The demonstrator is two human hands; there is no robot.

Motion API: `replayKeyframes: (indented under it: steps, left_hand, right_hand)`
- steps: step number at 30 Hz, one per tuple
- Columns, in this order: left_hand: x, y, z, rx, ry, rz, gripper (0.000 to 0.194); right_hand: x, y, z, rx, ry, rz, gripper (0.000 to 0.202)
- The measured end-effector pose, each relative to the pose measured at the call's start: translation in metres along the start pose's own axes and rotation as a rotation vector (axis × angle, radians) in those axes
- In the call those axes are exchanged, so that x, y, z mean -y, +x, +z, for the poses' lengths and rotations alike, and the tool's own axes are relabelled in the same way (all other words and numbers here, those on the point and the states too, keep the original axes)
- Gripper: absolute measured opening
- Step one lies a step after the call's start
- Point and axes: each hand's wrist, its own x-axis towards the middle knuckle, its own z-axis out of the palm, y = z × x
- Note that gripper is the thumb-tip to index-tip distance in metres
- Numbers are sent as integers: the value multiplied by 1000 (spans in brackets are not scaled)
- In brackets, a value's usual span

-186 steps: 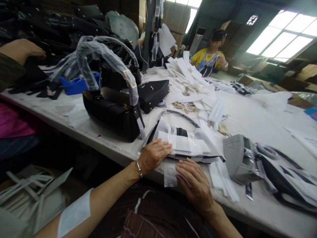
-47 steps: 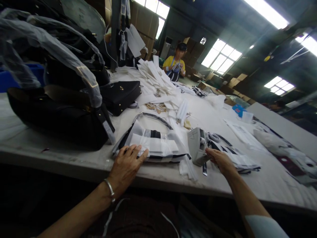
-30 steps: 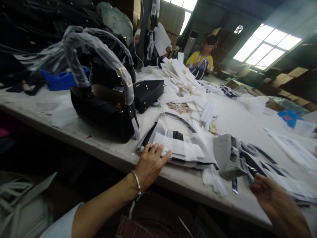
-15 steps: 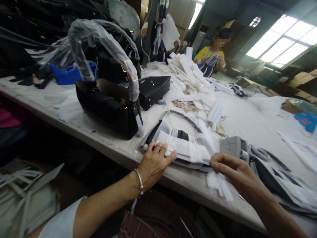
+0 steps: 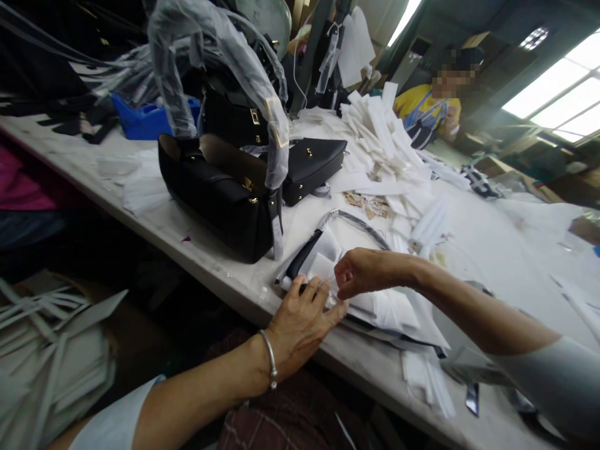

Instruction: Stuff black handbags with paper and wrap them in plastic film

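A handbag (image 5: 389,312) wrapped in white packing sheet lies at the table's front edge, its plastic-covered strap (image 5: 359,222) looped out on the far side. My left hand (image 5: 304,319), with a bracelet at the wrist, rests on the bag's near left part, fingers spread. My right hand (image 5: 359,273) is just above the bag's middle, close to my left fingertips. Its fingers are curled closed, and whatever they grip is hidden. To the left stands a black handbag (image 5: 215,206), upright, its handle wrapped in clear film.
Behind it are another black bag (image 5: 314,165) and a blue tape dispenser (image 5: 150,119). White foam strips (image 5: 382,134) are heaped mid-table. A co-worker in a yellow top (image 5: 417,103) is at the far side. Boards (image 5: 51,362) are stacked below left.
My right hand has moved left, from the bag's right end to above its middle, and the fingers have curled in. The left hand stays on the bag. The view has shifted slightly.
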Motion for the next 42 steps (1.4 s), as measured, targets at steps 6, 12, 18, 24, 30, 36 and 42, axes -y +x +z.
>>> replayKeyframes:
  steps: [6, 12, 18, 24, 30, 36, 42]
  left_hand:
    - [0, 0, 1, -16, -1, 3, 41]
    - [0, 1, 1, 13, -21, -2, 41]
    - [0, 1, 2, 16, -7, -16, 39]
    - [2, 4, 3, 9, 21, -11, 38]
    - [1, 2, 3, -9, 13, -9, 39]
    - [1, 1, 4, -17, 22, 1, 43]
    - [2, 0, 4, -46, 54, 22, 46]
  right_hand:
    - [9, 13, -13, 72, -158, 25, 28]
    - [11, 29, -1, -6, -344, -36, 22]
    - [21, 39, 13, -214, -551, -115, 19]
    - [5, 38, 5, -350, -746, -187, 41]
    - [-45, 2, -6, -801, -635, 105, 33]
    - [-22, -7, 56, -852, -210, -124, 14]
    - [-32, 4, 63, -893, -248, 96, 14]
